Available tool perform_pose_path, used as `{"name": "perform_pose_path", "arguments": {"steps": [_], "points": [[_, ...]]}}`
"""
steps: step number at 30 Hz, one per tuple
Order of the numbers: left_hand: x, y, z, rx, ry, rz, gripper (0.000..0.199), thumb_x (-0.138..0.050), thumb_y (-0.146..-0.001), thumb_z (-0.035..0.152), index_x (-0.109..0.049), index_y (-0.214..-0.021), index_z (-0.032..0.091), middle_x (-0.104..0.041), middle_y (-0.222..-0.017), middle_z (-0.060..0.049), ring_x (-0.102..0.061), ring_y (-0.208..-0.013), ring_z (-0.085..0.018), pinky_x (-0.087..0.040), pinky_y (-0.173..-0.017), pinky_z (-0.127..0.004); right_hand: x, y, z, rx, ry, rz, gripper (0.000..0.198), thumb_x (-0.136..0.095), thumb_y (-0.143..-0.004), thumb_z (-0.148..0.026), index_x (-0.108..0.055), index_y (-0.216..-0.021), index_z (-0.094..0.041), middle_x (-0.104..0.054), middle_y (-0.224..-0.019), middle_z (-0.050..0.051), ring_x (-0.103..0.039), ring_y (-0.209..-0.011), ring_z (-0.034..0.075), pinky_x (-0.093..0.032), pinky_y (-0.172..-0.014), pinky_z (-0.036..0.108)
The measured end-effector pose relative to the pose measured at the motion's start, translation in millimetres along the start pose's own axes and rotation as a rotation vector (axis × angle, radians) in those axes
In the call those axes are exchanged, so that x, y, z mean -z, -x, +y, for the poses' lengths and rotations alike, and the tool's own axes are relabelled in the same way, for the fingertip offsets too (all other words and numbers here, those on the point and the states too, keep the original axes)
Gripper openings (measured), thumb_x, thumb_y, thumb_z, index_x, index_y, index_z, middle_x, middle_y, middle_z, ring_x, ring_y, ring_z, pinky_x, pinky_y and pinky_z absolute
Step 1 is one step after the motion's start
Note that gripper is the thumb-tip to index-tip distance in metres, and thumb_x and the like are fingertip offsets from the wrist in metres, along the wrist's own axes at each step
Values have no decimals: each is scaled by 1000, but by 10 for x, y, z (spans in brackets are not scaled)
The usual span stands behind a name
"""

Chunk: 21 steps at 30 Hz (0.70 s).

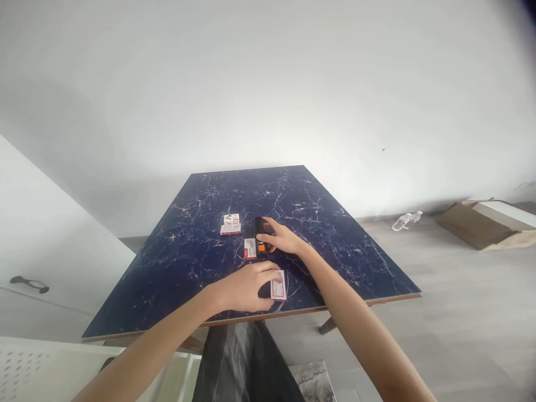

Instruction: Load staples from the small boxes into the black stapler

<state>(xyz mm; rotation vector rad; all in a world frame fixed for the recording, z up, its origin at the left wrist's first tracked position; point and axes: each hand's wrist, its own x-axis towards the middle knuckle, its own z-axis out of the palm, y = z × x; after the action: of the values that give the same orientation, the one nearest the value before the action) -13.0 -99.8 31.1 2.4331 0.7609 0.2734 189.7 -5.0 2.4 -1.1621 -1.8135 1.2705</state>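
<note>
My left hand (251, 286) is at the near edge of the table, its thumb and fingers closed on the left side of a small flat white box with a red border (280, 287). Farther up, my right hand (280, 237) grips a black handheld device with an orange button (262, 249); its fingers cover part of the device. Just left of the device lies a small red, white and grey box (250, 249), close beside it. Beyond that, to the left, a white box (231, 219) sits at the back of a red-and-white box (230, 229).
The dark blue marbled table (184, 279) stands near a pale wall. A white cabinet door with a dark handle (29, 283) is on the left. On the floor at right lie a clear plastic bottle (407, 221) and an opened cardboard box (469, 226).
</note>
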Motion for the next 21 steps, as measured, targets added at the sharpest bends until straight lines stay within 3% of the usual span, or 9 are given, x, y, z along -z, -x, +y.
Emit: {"name": "perform_pose_path", "arguments": {"steps": [3, 5, 7, 11, 18, 21], "points": [[196, 47, -151, 15, -14, 76, 60, -73, -73, 25, -61, -132, 33, -60, -139, -4, -59, -125, -28, -47, -109, -41, 8, -4, -2, -11, -7, -6, 83, -70, -85, -51, -30, -155, -29, -49, -150, 13, -69, -67, 14, -66, -60, 35], [341, 91, -351, 103, -81, 260, 54, -70, -77, 27, -60, -130, 32, -56, -144, -5, -53, -131, -30, -44, -111, -46, 17, -9, 2, -8, -10, -14, 84, -70, -85, -51, -31, -155, -30, -49, -150, 13, -69, -66, 14, -66, -59, 35], [443, 84, -575, 183, -134, 360, 53, -69, -78, 32, -60, -130, 28, -55, -145, -9, -51, -133, -32, -45, -108, -47, 24, -14, 8, 2, -7, -16, 83, -70, -85, -52, -31, -155, -30, -49, -149, 13, -69, -65, 14, -66, -58, 35], [461, -53, -854, 217, -92, 250, 56, -71, -77, 33, -58, -131, 25, -63, -132, -11, -62, -116, -31, -50, -99, -44, 28, -15, 12, 6, 5, -9, 82, -70, -85, -55, -32, -154, -31, -51, -148, 12, -69, -66, 14, -66, -58, 35], [354, -116, -853, 288, -50, 221, 60, -77, -73, 41, -59, -128, 24, -65, -123, -13, -66, -105, -32, -54, -87, -41, 36, 0, 5, 31, 32, -10, 82, -68, -85, -57, -33, -154, -30, -52, -147, 13, -68, -63, 15, -66, -58, 37], [461, -64, -893, 264, -60, 226, 70, -76, -76, 46, -52, -139, 26, -60, -136, -13, -61, -117, -33, -52, -93, -42, 37, -6, 21, 44, 25, -19, 81, -68, -86, -55, -32, -154, -30, -52, -147, 13, -68, -62, 15, -66, -58, 36]]}}
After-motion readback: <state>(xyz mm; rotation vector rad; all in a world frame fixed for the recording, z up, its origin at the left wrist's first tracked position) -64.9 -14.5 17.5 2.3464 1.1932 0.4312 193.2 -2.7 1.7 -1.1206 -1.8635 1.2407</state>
